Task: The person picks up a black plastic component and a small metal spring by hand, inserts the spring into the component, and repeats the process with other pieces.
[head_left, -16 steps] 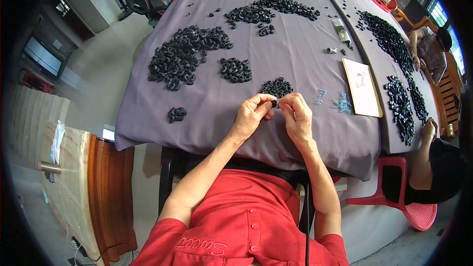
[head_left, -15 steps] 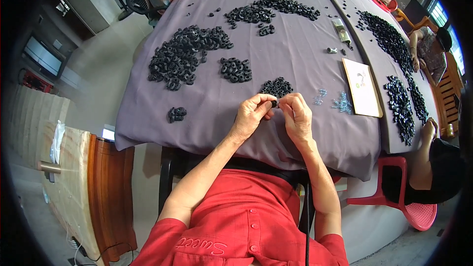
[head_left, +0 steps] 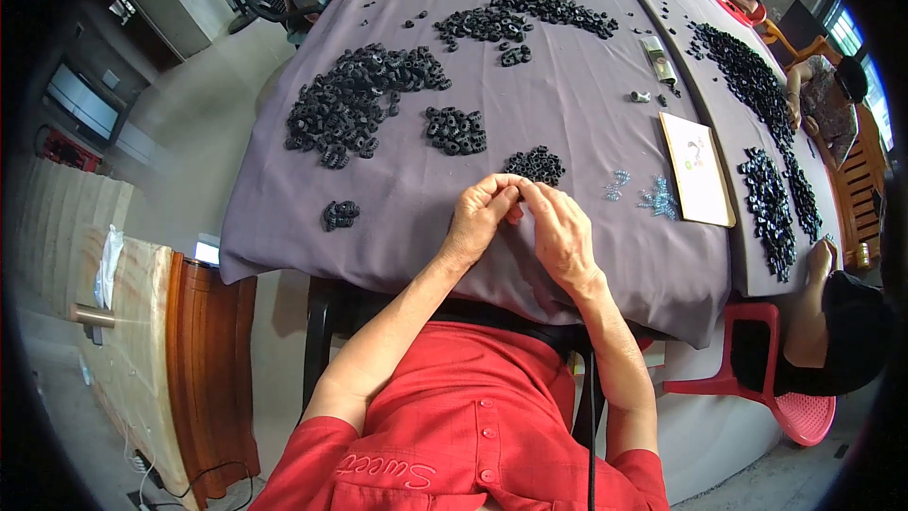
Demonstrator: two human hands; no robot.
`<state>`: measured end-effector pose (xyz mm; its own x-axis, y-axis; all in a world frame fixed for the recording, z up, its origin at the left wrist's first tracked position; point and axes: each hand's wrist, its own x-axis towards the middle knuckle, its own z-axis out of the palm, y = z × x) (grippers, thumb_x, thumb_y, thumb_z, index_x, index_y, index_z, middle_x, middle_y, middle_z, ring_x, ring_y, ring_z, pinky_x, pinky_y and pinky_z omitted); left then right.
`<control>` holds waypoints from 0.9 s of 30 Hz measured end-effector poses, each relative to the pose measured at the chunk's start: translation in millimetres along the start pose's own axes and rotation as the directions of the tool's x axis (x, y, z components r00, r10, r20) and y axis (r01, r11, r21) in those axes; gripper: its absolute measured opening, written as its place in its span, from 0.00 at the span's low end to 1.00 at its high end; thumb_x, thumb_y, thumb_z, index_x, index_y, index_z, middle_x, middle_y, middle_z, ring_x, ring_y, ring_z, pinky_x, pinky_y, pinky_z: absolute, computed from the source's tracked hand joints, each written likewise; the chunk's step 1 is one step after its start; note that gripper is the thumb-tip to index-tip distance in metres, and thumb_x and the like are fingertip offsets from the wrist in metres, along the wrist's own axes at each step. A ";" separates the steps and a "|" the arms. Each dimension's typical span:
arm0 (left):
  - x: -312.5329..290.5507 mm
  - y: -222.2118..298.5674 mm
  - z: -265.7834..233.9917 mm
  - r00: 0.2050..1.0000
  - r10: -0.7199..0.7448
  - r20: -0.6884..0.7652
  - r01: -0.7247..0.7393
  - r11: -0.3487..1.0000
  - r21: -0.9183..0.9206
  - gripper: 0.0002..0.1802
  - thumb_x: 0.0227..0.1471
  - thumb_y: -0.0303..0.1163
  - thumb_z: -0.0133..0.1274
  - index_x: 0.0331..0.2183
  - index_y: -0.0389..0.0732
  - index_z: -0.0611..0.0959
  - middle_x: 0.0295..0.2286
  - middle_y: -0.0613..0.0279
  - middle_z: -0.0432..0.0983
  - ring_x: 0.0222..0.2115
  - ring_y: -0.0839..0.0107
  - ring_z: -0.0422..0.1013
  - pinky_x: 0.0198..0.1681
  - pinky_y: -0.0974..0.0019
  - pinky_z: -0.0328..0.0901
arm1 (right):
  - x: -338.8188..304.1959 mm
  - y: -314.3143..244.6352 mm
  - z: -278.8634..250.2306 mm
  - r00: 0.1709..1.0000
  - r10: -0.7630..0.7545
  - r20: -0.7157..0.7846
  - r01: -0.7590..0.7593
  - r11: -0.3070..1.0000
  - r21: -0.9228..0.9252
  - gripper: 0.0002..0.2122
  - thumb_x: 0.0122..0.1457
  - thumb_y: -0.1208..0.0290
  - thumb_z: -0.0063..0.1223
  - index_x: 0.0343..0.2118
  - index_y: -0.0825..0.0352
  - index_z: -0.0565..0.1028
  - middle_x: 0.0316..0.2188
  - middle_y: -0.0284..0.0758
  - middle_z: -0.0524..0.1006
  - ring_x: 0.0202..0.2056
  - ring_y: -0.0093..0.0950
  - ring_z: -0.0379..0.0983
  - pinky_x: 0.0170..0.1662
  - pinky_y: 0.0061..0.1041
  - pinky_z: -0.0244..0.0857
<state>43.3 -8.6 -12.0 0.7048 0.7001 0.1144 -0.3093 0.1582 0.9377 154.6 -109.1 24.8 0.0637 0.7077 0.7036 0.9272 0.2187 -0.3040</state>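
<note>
My left hand (head_left: 480, 220) is closed in a pinch, and its fingertips meet those of my right hand (head_left: 565, 235) above the near part of the cloth. The small black plastic part held in the left fingers is almost wholly hidden by the fingers now. My right hand is pinched against it too; whatever it grips is too small or covered to see. Just beyond the fingertips lies a small pile of black ring-like parts (head_left: 535, 165). Right of it are clear bluish spring-like pieces (head_left: 658, 199), with a few more (head_left: 617, 185) closer in.
A grey-purple cloth (head_left: 397, 199) covers the table. Larger black piles (head_left: 364, 99), a medium heap (head_left: 456, 131) and a small cluster (head_left: 340, 215) lie left and ahead. A flat board (head_left: 697, 170) rests at right. Other people sit around; a red plastic chair (head_left: 757, 350) stands at right.
My right hand has moved left and turned inward, bringing its fingertips against the left ones. The black part, visible half a second ago, is now covered. The view has shifted slightly.
</note>
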 end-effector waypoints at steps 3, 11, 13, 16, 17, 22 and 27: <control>-0.7 2.1 -3.0 0.998 -0.059 -0.010 0.057 0.986 -0.158 0.09 0.58 0.31 0.48 0.39 0.39 0.79 0.27 0.68 0.75 0.24 0.84 0.67 0.29 0.78 0.64 | -1.3 6.2 -1.3 0.998 0.060 -0.008 -0.060 0.998 0.022 0.20 0.47 0.83 0.47 0.47 0.70 0.69 0.38 0.42 0.74 0.37 0.35 0.72 0.39 0.32 0.67; 1.7 1.7 -3.7 0.996 -0.090 -0.004 0.085 0.953 -0.292 0.09 0.58 0.29 0.47 0.39 0.39 0.78 0.23 0.67 0.72 0.23 0.81 0.67 0.28 0.78 0.64 | -7.4 26.3 -11.4 0.987 0.161 -0.024 -0.162 0.986 -0.036 0.10 0.46 0.83 0.51 0.34 0.65 0.74 0.30 0.36 0.70 0.33 0.36 0.66 0.37 0.33 0.61; 1.5 -0.4 -6.5 0.996 -0.082 0.016 0.083 0.950 -0.301 0.09 0.58 0.29 0.47 0.40 0.38 0.78 0.25 0.66 0.72 0.23 0.80 0.67 0.29 0.77 0.63 | -8.0 23.4 -7.5 0.986 0.157 0.052 -0.152 0.985 -0.086 0.12 0.45 0.82 0.50 0.35 0.63 0.75 0.29 0.34 0.69 0.33 0.34 0.64 0.37 0.32 0.59; 1.6 0.8 -6.4 0.996 -0.077 0.041 0.086 0.949 -0.303 0.09 0.58 0.30 0.48 0.40 0.38 0.78 0.27 0.64 0.72 0.24 0.79 0.67 0.28 0.76 0.63 | -8.8 22.4 -4.8 0.984 0.146 0.098 -0.130 0.979 -0.154 0.13 0.45 0.83 0.50 0.35 0.63 0.76 0.28 0.34 0.69 0.33 0.34 0.64 0.38 0.31 0.59; 1.8 1.8 -5.3 0.996 -0.079 0.045 0.089 0.952 -0.294 0.09 0.58 0.30 0.48 0.39 0.38 0.77 0.27 0.64 0.72 0.24 0.79 0.67 0.28 0.76 0.63 | -8.1 21.0 -5.1 0.978 0.152 0.143 -0.124 0.974 -0.188 0.14 0.45 0.82 0.50 0.36 0.61 0.76 0.29 0.34 0.69 0.33 0.33 0.64 0.38 0.31 0.58; 0.5 2.5 -4.4 0.997 -0.076 0.012 0.076 0.946 -0.316 0.08 0.57 0.31 0.49 0.37 0.38 0.77 0.27 0.64 0.72 0.23 0.79 0.67 0.27 0.75 0.63 | -7.0 21.0 -3.7 0.966 0.157 0.207 -0.104 0.963 -0.248 0.13 0.45 0.81 0.51 0.35 0.61 0.76 0.29 0.33 0.69 0.34 0.33 0.65 0.39 0.31 0.58; 0.6 2.8 -0.4 0.997 -0.080 -0.018 0.071 0.954 -0.291 0.07 0.57 0.33 0.50 0.34 0.39 0.78 0.22 0.68 0.71 0.20 0.80 0.66 0.24 0.78 0.62 | -10.2 23.8 1.6 0.986 0.147 0.080 -0.134 0.981 -0.142 0.08 0.49 0.78 0.50 0.34 0.64 0.74 0.30 0.34 0.71 0.34 0.34 0.68 0.37 0.32 0.61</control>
<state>42.6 -7.4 -9.3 0.7154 0.6979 0.0329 -0.4308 0.4036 0.8072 175.5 -110.0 9.3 0.1695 0.7833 0.5980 0.9531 0.0240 -0.3016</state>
